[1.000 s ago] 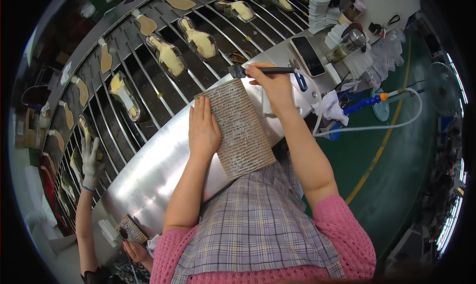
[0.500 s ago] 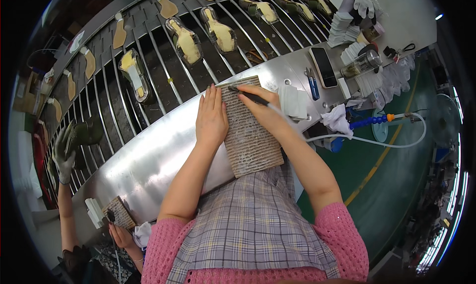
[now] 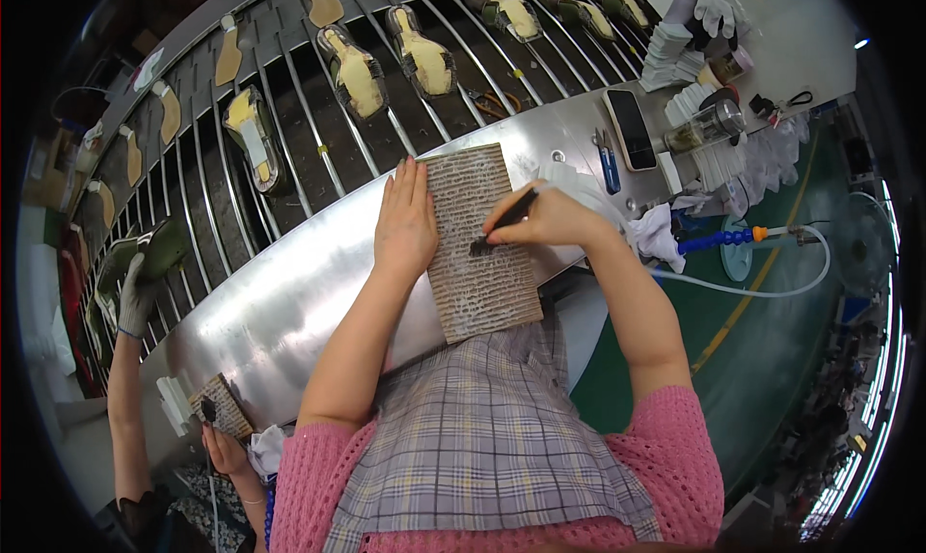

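A ribbed, greyish-brown board (image 3: pixel 475 292) with whitish smears lies on the metal worktop, its near edge against the checked apron. My left hand (image 3: pixel 405 220) lies flat along the board's left edge, fingers stretched out together. In my right hand (image 3: pixel 550 217) is a black-handled brush (image 3: pixel 519 211), gripped between thumb and fingers and tilted. Its dark bristles touch the middle of the board. Part of the handle is hidden by my fingers.
Beyond the metal worktop (image 3: pixel 318 283), shoe uppers (image 3: pixel 354 75) on lasts and tan insoles (image 3: pixel 229 56) rest on a roller conveyor. To the right are a phone (image 3: pixel 630 128), blue-handled snips (image 3: pixel 607 162), a glass jar (image 3: pixel 709 124) and a hose (image 3: pixel 772 235). A co-worker's gloved hand (image 3: pixel 137 297) holds a shoe.
My right hand has drawn the brush from the board's far end toward me, to its middle. My left hand stays flat on the left edge. The co-worker's gloved hand has shifted.
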Tool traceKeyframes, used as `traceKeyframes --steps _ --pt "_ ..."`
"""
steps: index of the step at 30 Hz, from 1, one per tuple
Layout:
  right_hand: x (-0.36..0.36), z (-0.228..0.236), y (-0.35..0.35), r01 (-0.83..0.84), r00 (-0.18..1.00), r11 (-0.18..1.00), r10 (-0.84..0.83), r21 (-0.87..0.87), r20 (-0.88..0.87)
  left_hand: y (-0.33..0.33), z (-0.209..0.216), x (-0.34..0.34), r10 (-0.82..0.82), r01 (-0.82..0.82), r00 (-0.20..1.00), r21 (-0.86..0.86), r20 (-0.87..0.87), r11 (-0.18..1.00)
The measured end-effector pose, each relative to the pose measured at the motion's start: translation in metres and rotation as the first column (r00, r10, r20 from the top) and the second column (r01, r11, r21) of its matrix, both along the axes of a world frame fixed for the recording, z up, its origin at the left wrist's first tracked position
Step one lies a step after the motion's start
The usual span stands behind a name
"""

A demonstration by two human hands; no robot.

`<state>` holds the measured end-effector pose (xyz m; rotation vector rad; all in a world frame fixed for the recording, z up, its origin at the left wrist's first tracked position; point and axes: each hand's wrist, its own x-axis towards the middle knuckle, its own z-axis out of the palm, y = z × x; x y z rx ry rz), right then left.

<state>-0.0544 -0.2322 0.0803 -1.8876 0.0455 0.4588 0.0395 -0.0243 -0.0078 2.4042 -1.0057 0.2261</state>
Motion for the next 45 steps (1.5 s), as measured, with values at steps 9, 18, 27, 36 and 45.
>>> traceKeyframes --steps 9,18,27,36,45 --pt "-0.024 -0.044 0.046 0.577 0.609 0.761 -0.158 -0.297 0.777 -0.008 -0.001 -0.003 0.035 -0.035 0.999 0.027 -0.004 0.999" --pt "-0.041 -0.005 0.038 0.455 0.824 0.852 -0.293 -0.259 0.484 -0.007 0.003 -0.002 0.015 -0.015 0.999 0.008 -0.029 1.000" --pt "0.070 -0.024 -0.018 0.716 0.433 0.634 -0.732 0.293 0.526 -0.016 0.004 0.000 0.006 -0.005 1.000 0.016 -0.020 1.000" --pt "0.021 0.015 -0.003 0.689 0.472 0.158 -0.838 0.707 -0.274 -0.017 0.007 -0.003 0.031 -0.032 0.999 0.025 0.031 0.999" --pt "0.022 -0.054 0.041 0.596 0.510 0.765 -0.126 -0.244 0.851 -0.022 0.004 0.000 0.012 -0.011 1.000 -0.054 0.023 0.998"
